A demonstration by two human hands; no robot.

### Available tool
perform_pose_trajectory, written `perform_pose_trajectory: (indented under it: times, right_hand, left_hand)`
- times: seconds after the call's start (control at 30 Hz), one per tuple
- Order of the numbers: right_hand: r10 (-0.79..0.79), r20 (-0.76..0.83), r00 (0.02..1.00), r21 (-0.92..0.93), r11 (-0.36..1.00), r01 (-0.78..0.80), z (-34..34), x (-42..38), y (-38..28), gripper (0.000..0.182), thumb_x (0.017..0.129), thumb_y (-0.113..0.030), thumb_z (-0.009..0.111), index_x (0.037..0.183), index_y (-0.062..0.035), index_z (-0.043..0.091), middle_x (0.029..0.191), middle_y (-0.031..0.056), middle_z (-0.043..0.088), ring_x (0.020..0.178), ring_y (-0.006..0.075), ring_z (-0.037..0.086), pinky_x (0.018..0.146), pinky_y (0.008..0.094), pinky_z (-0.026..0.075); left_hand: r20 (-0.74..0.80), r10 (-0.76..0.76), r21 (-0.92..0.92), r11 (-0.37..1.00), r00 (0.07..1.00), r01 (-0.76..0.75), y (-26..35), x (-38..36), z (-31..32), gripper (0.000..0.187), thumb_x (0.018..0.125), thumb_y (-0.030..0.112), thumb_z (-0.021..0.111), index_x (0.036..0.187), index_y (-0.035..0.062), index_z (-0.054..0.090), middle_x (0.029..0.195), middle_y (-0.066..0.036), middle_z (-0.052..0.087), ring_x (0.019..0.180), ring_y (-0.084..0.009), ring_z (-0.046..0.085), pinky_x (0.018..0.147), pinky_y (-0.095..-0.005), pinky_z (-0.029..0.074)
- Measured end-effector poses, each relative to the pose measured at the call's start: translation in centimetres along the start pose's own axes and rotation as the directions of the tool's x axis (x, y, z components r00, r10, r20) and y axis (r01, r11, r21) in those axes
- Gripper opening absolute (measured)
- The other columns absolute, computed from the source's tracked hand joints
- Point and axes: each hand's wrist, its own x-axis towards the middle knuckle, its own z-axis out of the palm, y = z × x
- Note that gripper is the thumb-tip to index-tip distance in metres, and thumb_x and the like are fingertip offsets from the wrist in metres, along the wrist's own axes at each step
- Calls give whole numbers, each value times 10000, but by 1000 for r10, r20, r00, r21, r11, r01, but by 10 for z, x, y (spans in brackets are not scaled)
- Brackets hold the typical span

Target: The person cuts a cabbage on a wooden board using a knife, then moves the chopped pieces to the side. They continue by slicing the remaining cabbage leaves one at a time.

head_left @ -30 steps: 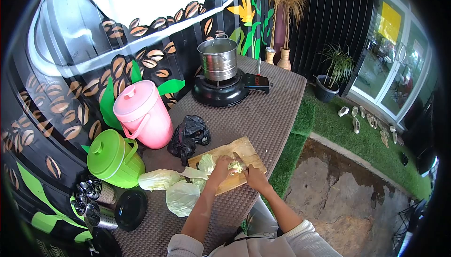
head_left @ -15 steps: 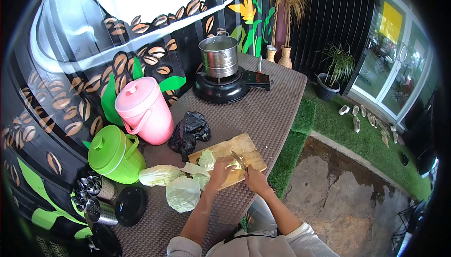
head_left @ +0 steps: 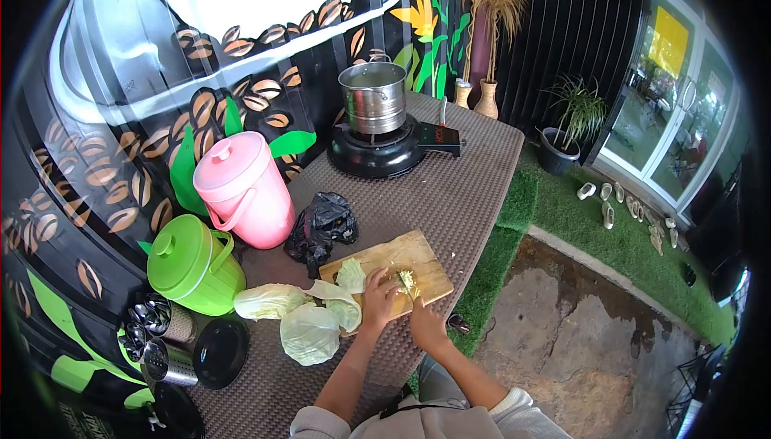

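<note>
My left hand (head_left: 379,298) rests on the wooden cutting board (head_left: 432,250), its bent fingers pressed on cabbage that they mostly hide. Beside its fingertips lies a small heap of shredded cabbage (head_left: 409,281). At the board's near edge, my right hand (head_left: 428,326) is closed around the handle of a knife (head_left: 414,294), whose blade is hard to see and points to the shreds. A cabbage piece (head_left: 351,275) sits on the board's left part. Larger cabbage leaves (head_left: 310,334) lie left of the board on the woven-pattern table.
Behind the board are a crumpled black plastic bag (head_left: 323,226), a pink lidded jug (head_left: 249,190) and a green one (head_left: 197,266). A steel pot (head_left: 373,100) stands on a black portable stove (head_left: 373,150) farther back. Cutlery holders (head_left: 169,361) and a black plate (head_left: 222,352) are at left.
My right hand and the knife have moved slightly down and left, toward me. My left hand has shifted a little, and the shredded heap beside its fingers is more visible.
</note>
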Motion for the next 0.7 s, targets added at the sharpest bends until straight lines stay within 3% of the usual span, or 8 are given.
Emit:
perform_pose_trajectory:
  times: [0.07, 0.23, 0.33, 0.4, 0.47, 0.57, 0.63, 0.7]
  right_hand:
    - [55, 19, 998, 49, 997, -56, 14, 0, 2, 251, 871, -88, 493, 1074, 26, 398, 787, 267, 647, 815, 441, 659, 684, 514, 539]
    - [129, 60, 990, 93, 987, -135, 12, 18, 2, 247, 882, -93, 490, 1078, 29, 402, 787, 264, 651, 821, 447, 657, 705, 523, 534]
    - [82, 51, 995, 121, 989, -88, 1, 42, 7, 260, 882, -112, 493, 1082, 38, 419, 848, 281, 652, 844, 452, 652, 729, 520, 528]
    - [-18, 126, 992, 29, 999, 15, -16, 46, 9, 282, 877, -134, 502, 1084, 45, 435, 914, 301, 643, 875, 455, 644, 750, 517, 523]
    - [24, 168, 986, 44, 999, -32, -27, 41, 4, 296, 872, -149, 512, 1081, 48, 441, 958, 313, 633, 897, 458, 638, 764, 513, 520]
    - [30, 165, 986, 4, 999, -31, -20, 23, -8, 313, 850, -103, 538, 1115, 34, 446, 1004, 264, 644, 901, 411, 662, 769, 482, 540]
    - [175, 79, 981, 100, 978, -183, 0, 15, -11, 287, 881, -112, 495, 1124, 37, 462, 987, 249, 650, 862, 402, 672, 732, 473, 552]
    - [171, 89, 981, 83, 981, -178, 9, 16, -10, 281, 892, -116, 476, 1124, 42, 464, 975, 238, 655, 846, 387, 678, 707, 463, 558]
  left_hand:
    - [73, -88, -168, 981, 993, 99, -12, -6, 11, 205, 811, 59, 650, 1000, -11, 688, 1024, -160, 654, 1008, -322, 564, 851, -394, 478]
    - [150, -80, -140, 985, 985, 101, -4, -2, 7, 193, 815, 28, 635, 997, -25, 673, 1009, -163, 659, 965, -333, 578, 843, -396, 483]
    - [147, -81, -111, 989, 986, 98, -9, -4, 11, 176, 822, 18, 622, 985, -27, 672, 989, -154, 665, 963, -327, 577, 837, -394, 484]
    - [134, -57, -100, 992, 989, 71, -10, -7, 11, 173, 826, 16, 617, 985, -25, 672, 983, -150, 666, 963, -325, 577, 837, -396, 484]
    - [143, -72, -107, 990, 987, 87, -7, -5, 10, 167, 828, 21, 616, 979, -23, 673, 972, -148, 668, 962, -323, 576, 834, -397, 483]
    - [141, -65, -122, 989, 988, 83, -3, -2, 5, 170, 827, 32, 621, 978, -25, 673, 971, -150, 667, 963, -327, 576, 831, -398, 481]
    - [134, -58, -125, 989, 989, 75, -8, -3, 8, 172, 824, 34, 622, 976, -27, 673, 973, -150, 666, 961, -330, 575, 832, -395, 480]
    - [132, -50, -130, 989, 990, 67, -8, -5, 10, 174, 821, 37, 623, 974, -28, 673, 974, -150, 666, 960, -333, 574, 832, -392, 478]
